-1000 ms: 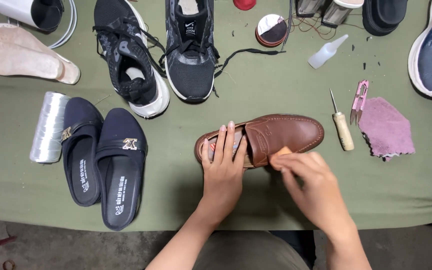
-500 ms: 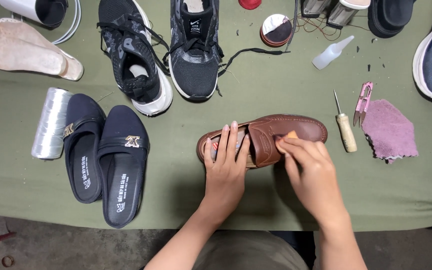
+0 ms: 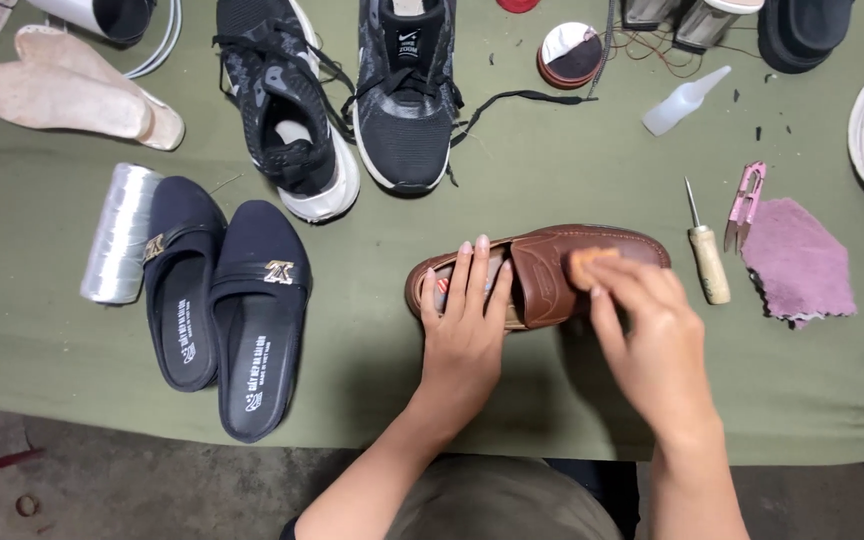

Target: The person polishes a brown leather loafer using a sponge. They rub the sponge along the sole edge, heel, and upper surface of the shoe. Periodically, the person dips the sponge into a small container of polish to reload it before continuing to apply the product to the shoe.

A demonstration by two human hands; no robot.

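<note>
Left hand (image 3: pixel 464 335) lies flat, fingers (image 3: pixel 472 275) spread wide over the heel opening of the brown loafer (image 3: pixel 552 270), pinning it to the table (image 3: pixel 512 190); holds nothing, just presses. Right hand (image 3: pixel 652 340) has fingertips pinched on a small tan pad (image 3: pixel 588 262), pressed against the loafer's toe-side upper. Step in hand looks like rubbing or polishing the upper; further strokes call for firm hold-down from the left hand and pad contact kept on the leather. Loafer lies on its sole, toe to the right, directly under both hands. Just right: wooden-handled awl (image 3: pixel 704 255), pink snips (image 3: pixel 747 195), purple cloth (image 3: pixel 797 260). Left: navy slippers (image 3: pixel 227 300), thread spool (image 3: pixel 120 235). Farther: black sneakers (image 3: pixel 352 100), polish tin (image 3: pixel 570 55), squeeze bottle (image 3: pixel 682 100).
</note>
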